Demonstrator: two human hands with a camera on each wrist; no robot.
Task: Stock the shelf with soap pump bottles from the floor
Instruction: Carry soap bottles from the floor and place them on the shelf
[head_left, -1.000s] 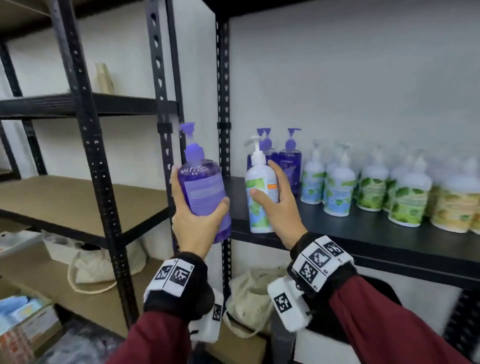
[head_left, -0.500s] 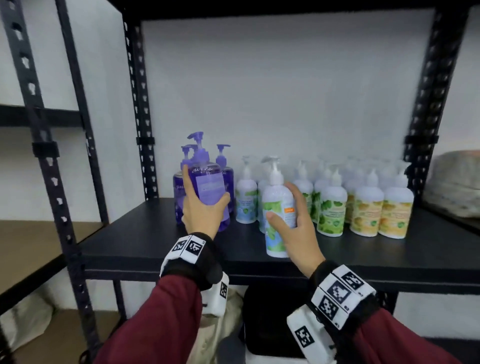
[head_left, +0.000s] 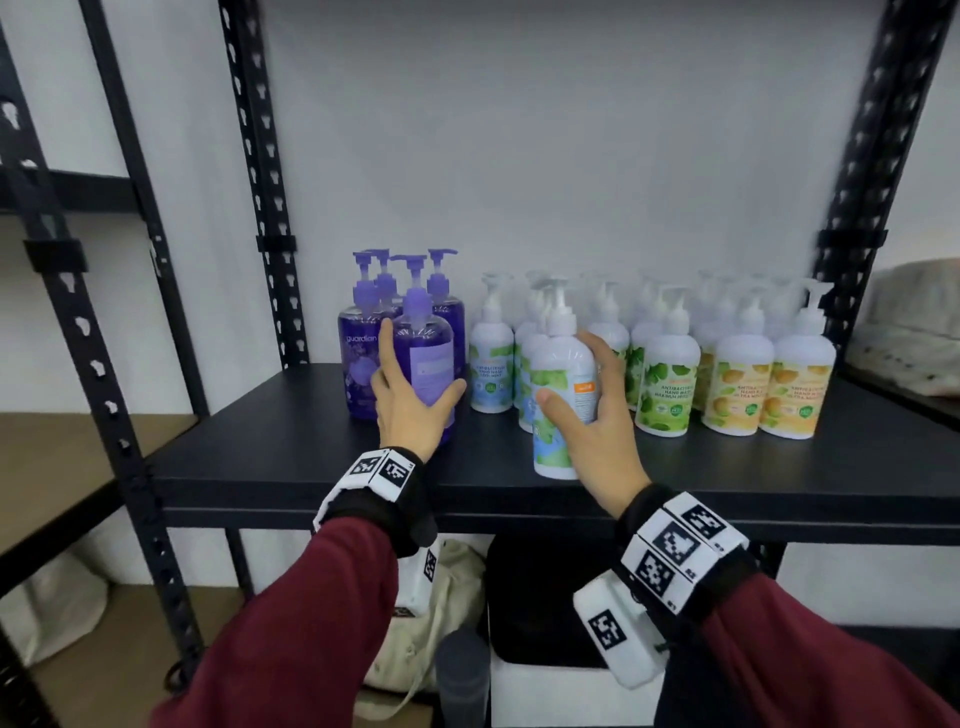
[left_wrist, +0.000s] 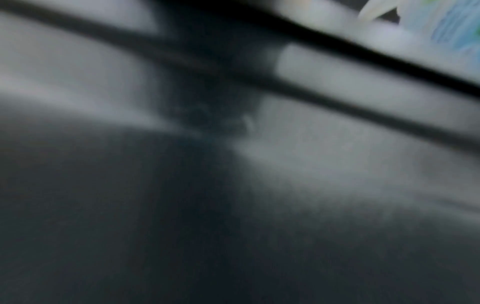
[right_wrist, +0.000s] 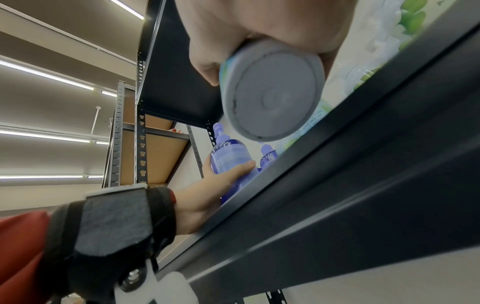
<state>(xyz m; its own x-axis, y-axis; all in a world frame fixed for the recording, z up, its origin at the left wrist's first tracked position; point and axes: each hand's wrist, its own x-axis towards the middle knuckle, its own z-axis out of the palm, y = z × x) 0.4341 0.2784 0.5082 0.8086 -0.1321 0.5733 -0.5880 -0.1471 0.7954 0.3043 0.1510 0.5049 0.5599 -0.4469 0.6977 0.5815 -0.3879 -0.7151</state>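
A purple soap bottle (head_left: 422, 358) is gripped by the left hand (head_left: 410, 410), a white mint-label bottle (head_left: 563, 384) by the right hand (head_left: 597, 436), above the black shelf (head_left: 291, 457).

The shelf (head_left: 291, 441) is matt black board on perforated black metal uprights (head_left: 262, 171), the purple bottle (head_left: 423, 364) is glossy translucent plastic, the white bottle (head_left: 563, 374) smooth opaque plastic with a paper-like label, the sleeves (head_left: 311, 623) maroon cloth.

purple pump btl (head_left: 423, 364) upright, shelf (head_left: 291, 457) left | white/green-label btl (head_left: 563, 384) tilted above shelf front
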